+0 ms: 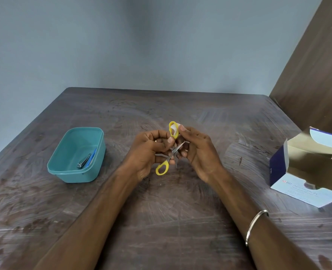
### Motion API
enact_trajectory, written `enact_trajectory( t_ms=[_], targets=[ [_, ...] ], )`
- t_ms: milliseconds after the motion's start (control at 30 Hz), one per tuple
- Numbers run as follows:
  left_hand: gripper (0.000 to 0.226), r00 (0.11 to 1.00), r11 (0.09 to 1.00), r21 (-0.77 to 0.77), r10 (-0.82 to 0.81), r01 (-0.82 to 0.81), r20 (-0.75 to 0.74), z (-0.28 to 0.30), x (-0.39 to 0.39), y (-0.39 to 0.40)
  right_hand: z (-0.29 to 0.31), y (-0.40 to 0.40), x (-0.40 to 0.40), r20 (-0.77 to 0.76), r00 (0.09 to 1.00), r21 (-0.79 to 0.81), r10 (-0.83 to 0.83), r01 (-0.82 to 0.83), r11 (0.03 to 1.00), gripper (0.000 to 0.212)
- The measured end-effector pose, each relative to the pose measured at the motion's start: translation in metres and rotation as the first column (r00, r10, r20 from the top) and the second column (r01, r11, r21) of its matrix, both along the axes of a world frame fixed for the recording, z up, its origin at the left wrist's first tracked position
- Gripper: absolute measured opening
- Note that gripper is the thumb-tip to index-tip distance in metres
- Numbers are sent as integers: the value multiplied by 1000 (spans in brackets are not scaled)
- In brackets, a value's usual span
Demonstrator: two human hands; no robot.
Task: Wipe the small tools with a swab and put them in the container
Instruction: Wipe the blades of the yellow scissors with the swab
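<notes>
Head view looks down on a dark, scuffed wooden desk (161, 221) where both hands meet close together above its middle, working on a small pair of steel scissors with yellow plastic loop handles (168, 155). The left hand (147, 151) has its fingers curled round the scissors near the pivot, one yellow loop sticking up above the fingers and the other hanging below the palm, blades spread apart. The right hand (198, 151) pinches a small white swab (174, 127) against the upper loop, thumb and fingertips pressed on it. Toward the desk's left edge stands a teal rectangular plastic container (63, 168), well apart from the hands; inside it lie a silver metal nail clipper (83, 161) and, just beside it, a slim blue tool (92, 157). At the right edge sits an opened white-and-navy cardboard box of alcohol swabs (305, 190), flaps up. A thin silver bangle (255, 227) circles the right wrist
</notes>
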State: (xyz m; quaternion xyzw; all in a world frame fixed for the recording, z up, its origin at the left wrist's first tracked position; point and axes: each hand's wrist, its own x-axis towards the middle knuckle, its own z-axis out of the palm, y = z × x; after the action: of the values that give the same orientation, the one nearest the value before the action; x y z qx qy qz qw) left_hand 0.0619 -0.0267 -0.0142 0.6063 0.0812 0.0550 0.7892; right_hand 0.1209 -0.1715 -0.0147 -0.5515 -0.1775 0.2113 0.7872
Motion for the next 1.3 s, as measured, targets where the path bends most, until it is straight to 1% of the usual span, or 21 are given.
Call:
enact_trajectory(
  t_ms=[100,200,300,333,400,467,500,567,633,700,900,967,1100,1233,1300],
  targets=[
    [14,1000,999,-35,-6,6,5,2,-1,-1,-1,0,0,23,996,-28,-83,84,996,33],
    [23,999,998,-45,39,-39,10,5,-1,-1,-2,0,1,29,982,-56,-187,189,980,16],
    [22,995,994,-50,95,-94,17,4,1,0,-1,-2,4,45,953,-55,-300,302,952,9],
    [21,993,993,-42,113,-112,20,4,2,0,-2,-3,6,90,937,-64,-337,343,937,8],
    [19,991,991,-13,131,-131,23,1,3,-1,-4,-5,8,246,885,-90,-395,427,900,6],
    [17,991,991,29,131,-131,14,0,3,-1,-8,-4,9,435,793,-113,-427,519,847,6],
    [16,992,991,48,127,-127,7,-1,3,-1,-11,-4,10,537,729,-125,-424,566,815,8],
    [17,993,990,70,121,-121,0,-2,3,-1,-16,-4,13,725,585,-132,-363,636,760,14],
    [17,992,989,79,124,-123,2,-2,3,0,-18,-4,14,837,474,-138,-273,666,733,18],
    [15,992,988,90,129,-129,4,-2,3,2,-18,-5,15,887,420,-163,-194,676,719,18],
    [18,991,984,121,134,-134,13,-1,0,8,-13,-8,13,959,285,-200,-13,706,680,17],
    [20,991,984,114,137,-137,11,0,-1,11,-12,-9,12,960,277,-223,29,702,676,17],
    [10,991,984,123,131,-129,-12,1,-2,18,-14,-6,8,953,289,-275,90,698,662,21],
    [16,994,980,169,111,-108,-10,1,-2,17,-15,-5,9,911,412,-305,27,629,715,25],
    [16,995,980,171,101,-100,-1,3,-3,14,-15,-4,12,875,484,-297,-36,593,748,38]
  ],
)
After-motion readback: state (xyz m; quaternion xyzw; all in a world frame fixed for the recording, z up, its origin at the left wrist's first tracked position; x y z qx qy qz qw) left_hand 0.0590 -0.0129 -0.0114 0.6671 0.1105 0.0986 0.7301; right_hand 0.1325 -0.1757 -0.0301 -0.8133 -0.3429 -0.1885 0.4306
